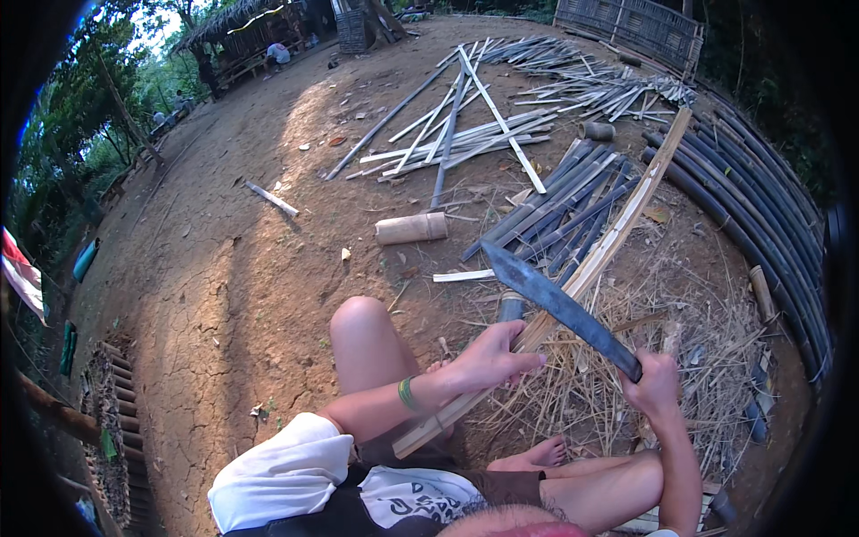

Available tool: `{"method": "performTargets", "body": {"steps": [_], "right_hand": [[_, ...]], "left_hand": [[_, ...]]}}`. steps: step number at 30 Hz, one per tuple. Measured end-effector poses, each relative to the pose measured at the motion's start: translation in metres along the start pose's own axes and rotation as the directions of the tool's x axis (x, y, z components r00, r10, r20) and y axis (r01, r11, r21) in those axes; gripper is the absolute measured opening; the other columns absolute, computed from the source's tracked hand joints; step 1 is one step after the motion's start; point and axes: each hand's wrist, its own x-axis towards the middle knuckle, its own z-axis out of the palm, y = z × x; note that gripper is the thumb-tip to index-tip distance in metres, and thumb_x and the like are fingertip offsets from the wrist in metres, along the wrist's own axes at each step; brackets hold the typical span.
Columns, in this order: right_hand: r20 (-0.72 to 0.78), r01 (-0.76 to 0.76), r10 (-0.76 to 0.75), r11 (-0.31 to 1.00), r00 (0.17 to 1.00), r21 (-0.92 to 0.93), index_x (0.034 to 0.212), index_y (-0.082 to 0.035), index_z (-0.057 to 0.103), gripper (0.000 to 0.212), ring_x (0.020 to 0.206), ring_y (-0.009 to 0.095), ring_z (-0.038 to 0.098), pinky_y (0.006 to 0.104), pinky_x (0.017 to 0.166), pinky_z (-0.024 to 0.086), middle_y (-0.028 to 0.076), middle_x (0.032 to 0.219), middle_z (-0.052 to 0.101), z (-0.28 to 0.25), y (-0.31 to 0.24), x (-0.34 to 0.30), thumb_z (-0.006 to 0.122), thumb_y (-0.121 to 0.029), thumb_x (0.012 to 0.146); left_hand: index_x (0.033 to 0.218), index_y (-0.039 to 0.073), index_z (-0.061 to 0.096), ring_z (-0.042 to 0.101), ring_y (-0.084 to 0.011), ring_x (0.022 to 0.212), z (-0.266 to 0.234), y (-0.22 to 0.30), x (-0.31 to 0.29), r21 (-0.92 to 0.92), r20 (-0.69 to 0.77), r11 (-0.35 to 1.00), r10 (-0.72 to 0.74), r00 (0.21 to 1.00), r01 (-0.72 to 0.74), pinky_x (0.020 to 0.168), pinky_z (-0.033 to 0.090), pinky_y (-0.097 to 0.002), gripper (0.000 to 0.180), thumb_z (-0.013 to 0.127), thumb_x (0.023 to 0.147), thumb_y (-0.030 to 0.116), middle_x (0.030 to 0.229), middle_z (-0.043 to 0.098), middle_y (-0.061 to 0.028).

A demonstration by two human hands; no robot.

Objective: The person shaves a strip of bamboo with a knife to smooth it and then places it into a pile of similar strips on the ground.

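Our left hand (490, 358) grasping bamboo slat (598, 255); right hand (655, 387) clenched on machete (559, 309) handle, blade across slat.

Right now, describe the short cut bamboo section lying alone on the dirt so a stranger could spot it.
Start at the fan of long pale split bamboo strips on the bare dirt yard. Just below them lies the short tan bamboo cylinder. Unlike its long, thin neighbours, it is stubby, round and whole.

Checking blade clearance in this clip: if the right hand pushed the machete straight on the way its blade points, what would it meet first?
Probably the bamboo slat gripped by the left hand: the machete in the right hand already lies across it. Whether they touch is unclear.
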Motion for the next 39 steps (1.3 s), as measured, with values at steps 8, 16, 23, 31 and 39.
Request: {"method": "performTargets", "body": {"steps": [8, 16, 23, 31, 39], "right_hand": [[-0.003, 0.059, -0.059, 0.997, 0.998, 0.05, 0.071, -0.006, 0.061, 0.019, 0.054, 0.035, 0.064, 0.0448, 0.053, 0.049, 0.015, 0.059, 0.062, 0.003, -0.005, 0.001, 0.076, -0.017, 0.068], [-0.037, 0.077, -0.075, 0.994, 0.997, 0.074, 0.07, -0.005, 0.061, 0.016, 0.054, 0.035, 0.064, 0.0441, 0.052, 0.049, 0.016, 0.059, 0.062, 0.003, -0.008, 0.005, 0.074, -0.014, 0.068], [-0.023, 0.067, -0.065, 0.995, 0.998, 0.08, 0.07, -0.004, 0.06, 0.018, 0.055, 0.035, 0.065, 0.0437, 0.053, 0.049, 0.016, 0.061, 0.063, 0.003, -0.005, 0.005, 0.075, -0.014, 0.067], [0.008, 0.042, -0.043, 0.995, 0.999, 0.087, 0.072, -0.004, 0.061, 0.019, 0.057, 0.036, 0.065, 0.0446, 0.055, 0.05, 0.016, 0.063, 0.064, 0.004, -0.009, 0.006, 0.076, -0.014, 0.066], [0.09, 0.039, -0.035, 0.998, 0.995, -0.044, 0.082, -0.008, 0.061, 0.025, 0.062, 0.039, 0.065, 0.049, 0.06, 0.052, 0.016, 0.064, 0.063, 0.001, 0.004, 0.0, 0.077, -0.017, 0.066]], "left_hand": [[0.127, -0.008, 0.053, 0.058, -0.007, 0.064, 0.006, 0.01, 0.004, -0.019, 0.0, 0.994, 0.112, 0.994, -0.112, 0.056, 0.05, -0.0228, 0.049, 0.073, 0.09, 0.016, 0.1, 0.064, -0.0087], [0.13, -0.009, 0.051, 0.059, -0.008, 0.064, 0.008, 0.017, 0.003, -0.025, -0.028, 0.993, 0.115, 0.993, -0.115, 0.056, 0.051, -0.0233, 0.051, 0.072, 0.089, 0.015, 0.105, 0.063, -0.0108], [0.128, -0.008, 0.053, 0.059, -0.0082, 0.065, 0.006, 0.014, 0.006, 0.02, -0.007, 0.996, 0.084, 0.996, -0.084, 0.057, 0.051, -0.0228, 0.049, 0.072, 0.09, 0.016, 0.103, 0.063, -0.0105], [0.128, -0.006, 0.053, 0.059, -0.0074, 0.066, 0.003, 0.011, 0.006, 0.018, -0.014, 0.994, 0.11, 0.994, -0.11, 0.056, 0.051, -0.0226, 0.047, 0.071, 0.09, 0.015, 0.103, 0.063, -0.0089], [0.112, -0.002, 0.063, 0.058, -0.007, 0.064, 0.006, 0.008, 0.011, -0.004, -0.075, 0.997, 0.076, 0.994, -0.077, 0.053, 0.049, -0.0216, 0.027, 0.071, 0.09, 0.01, 0.088, 0.065, -0.0031]]}}
